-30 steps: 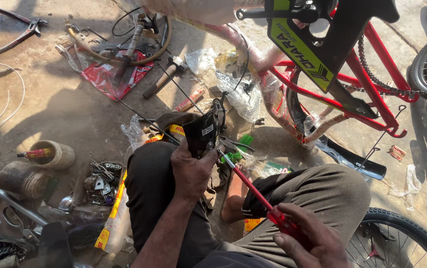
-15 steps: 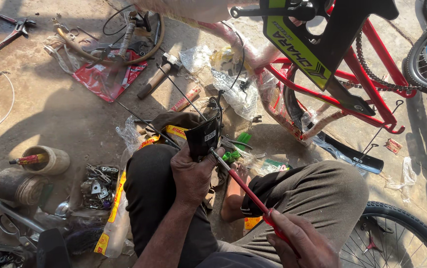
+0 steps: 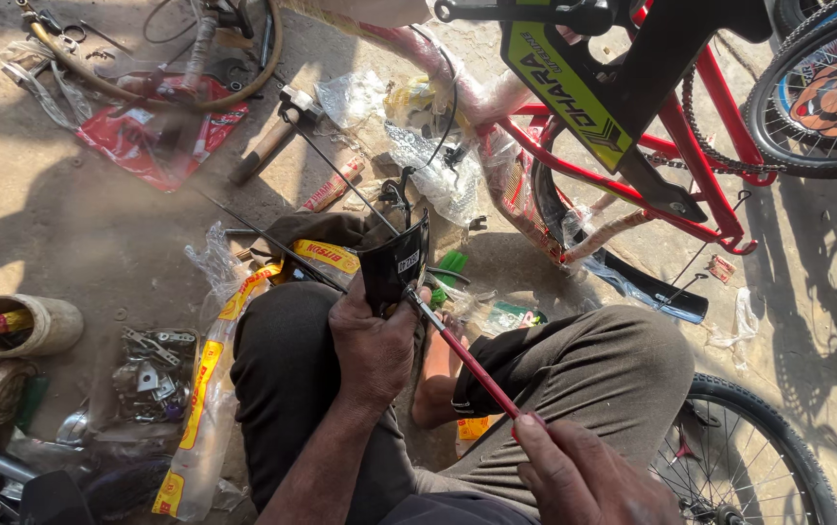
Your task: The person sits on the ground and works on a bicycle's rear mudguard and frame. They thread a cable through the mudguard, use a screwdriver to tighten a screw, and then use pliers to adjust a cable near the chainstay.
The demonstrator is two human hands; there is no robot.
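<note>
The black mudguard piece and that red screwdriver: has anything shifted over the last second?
Little. The right hand slid slightly lower along the red screwdriver, whose tip stays against the black mudguard piece. The left hand keeps the same grip on that piece. The view drifted a bit; the red bicycle frame and the hammer lie as before.

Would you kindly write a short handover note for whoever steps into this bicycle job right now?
Left hand: grips the black mudguard piece over the knees.
Right hand: holds the red-handled screwdriver, tip at the mudguard's lower edge.
Red bicycle frame stands ahead; hammer and small metal brackets lie on the ground to the left.
Done: mudguard in hand, tool set on it.
Left: the fastening looks unfinished; mudguard not yet on the bicycle.
</note>
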